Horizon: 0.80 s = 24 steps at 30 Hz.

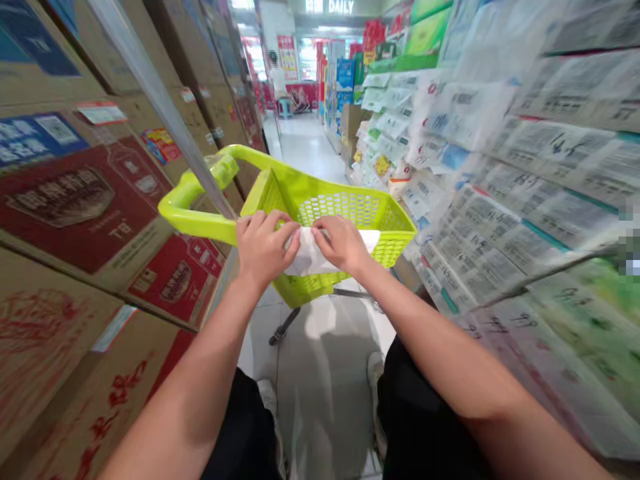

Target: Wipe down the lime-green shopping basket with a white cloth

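A lime-green shopping cart with perforated walls stands sideways in front of my legs, its handle toward the left. Along its near rim hangs a thin white sheet; whether it is paper or plastic I cannot make out. My left hand is closed on the sheet's left part, thumb and fingers pinched at the rim. Just to the right, my right hand pinches the same sheet's upper edge. A small gap separates the two hands. The cart's inside floor is hidden behind the hands and the near wall.
Stacked cardboard boxes wall the left side, with a metal post leaning across them. Wrapped packs with handwritten prices are piled on the right. Ahead runs a tiled aisle, with a person near a blue stool.
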Tool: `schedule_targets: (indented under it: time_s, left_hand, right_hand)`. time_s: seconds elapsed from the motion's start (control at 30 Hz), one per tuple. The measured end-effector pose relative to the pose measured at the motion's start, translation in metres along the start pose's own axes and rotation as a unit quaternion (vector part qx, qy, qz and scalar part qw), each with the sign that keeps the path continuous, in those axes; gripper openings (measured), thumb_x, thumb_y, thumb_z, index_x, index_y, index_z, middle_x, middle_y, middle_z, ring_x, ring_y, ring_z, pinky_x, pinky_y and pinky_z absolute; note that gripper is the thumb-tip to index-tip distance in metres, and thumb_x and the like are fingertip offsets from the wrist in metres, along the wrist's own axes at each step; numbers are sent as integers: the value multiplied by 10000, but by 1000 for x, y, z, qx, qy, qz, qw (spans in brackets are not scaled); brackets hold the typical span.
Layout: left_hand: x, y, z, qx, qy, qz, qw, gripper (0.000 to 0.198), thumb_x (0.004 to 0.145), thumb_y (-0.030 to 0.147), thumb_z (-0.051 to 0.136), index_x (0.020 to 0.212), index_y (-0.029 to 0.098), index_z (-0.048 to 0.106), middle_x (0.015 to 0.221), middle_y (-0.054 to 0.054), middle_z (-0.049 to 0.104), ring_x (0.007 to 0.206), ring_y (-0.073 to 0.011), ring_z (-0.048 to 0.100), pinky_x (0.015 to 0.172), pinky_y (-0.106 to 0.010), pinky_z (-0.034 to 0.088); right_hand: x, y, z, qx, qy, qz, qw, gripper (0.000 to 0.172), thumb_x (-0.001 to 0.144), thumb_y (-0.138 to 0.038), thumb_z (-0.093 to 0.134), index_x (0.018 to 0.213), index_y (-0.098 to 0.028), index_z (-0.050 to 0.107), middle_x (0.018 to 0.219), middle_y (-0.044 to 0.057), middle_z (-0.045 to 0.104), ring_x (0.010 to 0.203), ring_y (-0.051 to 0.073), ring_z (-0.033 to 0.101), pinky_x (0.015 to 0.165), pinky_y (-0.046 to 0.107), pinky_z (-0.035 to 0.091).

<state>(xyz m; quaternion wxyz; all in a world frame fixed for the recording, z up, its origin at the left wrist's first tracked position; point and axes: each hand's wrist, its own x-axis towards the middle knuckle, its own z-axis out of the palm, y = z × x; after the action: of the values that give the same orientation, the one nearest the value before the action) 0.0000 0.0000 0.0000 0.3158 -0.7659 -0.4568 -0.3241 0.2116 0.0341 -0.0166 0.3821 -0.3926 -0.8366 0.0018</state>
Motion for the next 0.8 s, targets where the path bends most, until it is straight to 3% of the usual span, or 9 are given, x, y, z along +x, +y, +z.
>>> schedule_targets:
  time_s: [0.2,0.27,0.37,0.43,0.5,0.63,0.8]
  left_hand:
    - [-4,-4,-3,-31,-13,-6,999,272,1043,399,554,1120,269,781,1313,-91,743,1071,-302,659,931,-495,335]
    - [-6,-9,-4,-37,-22,-15,999,301,1035,396,543,1189,238,747,1291,-112,746,1075,-314,661,935,-499,337]
    - [-8,-15,-6,-36,-38,-24,998,313,1032,393,519,1194,217,722,1234,-122,756,1049,-322,653,934,-502,334]
    - [-8,-16,-7,-39,-47,-27,998,306,1030,391,505,1167,224,721,1198,-118,760,1027,-323,640,934,-503,328]
    - [-8,-15,-7,-45,-47,-30,997,310,1028,406,494,1152,233,719,1162,-112,763,1014,-324,627,936,-506,323]
    - [-6,-4,-8,-89,-8,-26,996,467,1011,562,438,1237,230,675,1182,-118,755,1014,-333,622,942,-515,328]
    - [-2,10,-10,-145,18,-34,989,674,1025,676,260,1401,215,578,1320,-139,708,1150,-340,641,967,-515,335]
  right_hand:
    - [16,-21,16,-33,-10,42,999,367,1114,-414,432,960,-218,701,999,77,766,984,240,673,872,335,429]
    - [16,-16,10,-75,-44,85,993,409,1111,-464,422,960,-221,714,982,83,778,969,255,690,856,344,432]
    - [12,0,-4,-130,-120,173,969,536,1104,-589,362,1139,-217,746,1022,120,805,973,307,731,821,370,458]
    - [7,13,-15,-160,-165,218,949,655,1086,-678,310,1255,-218,745,1091,152,812,1031,348,748,828,393,481]
    - [2,23,-25,-183,-199,245,931,748,1067,-737,270,1252,-213,771,1151,177,809,1099,375,747,859,415,496]
    - [-3,26,-34,-203,-223,250,920,790,1077,-721,229,1154,-203,821,1150,194,812,1150,388,740,961,471,483]
    - [2,-14,-18,-180,-181,201,946,687,1097,-663,288,1139,-203,796,1129,171,819,1132,372,742,1001,480,450]
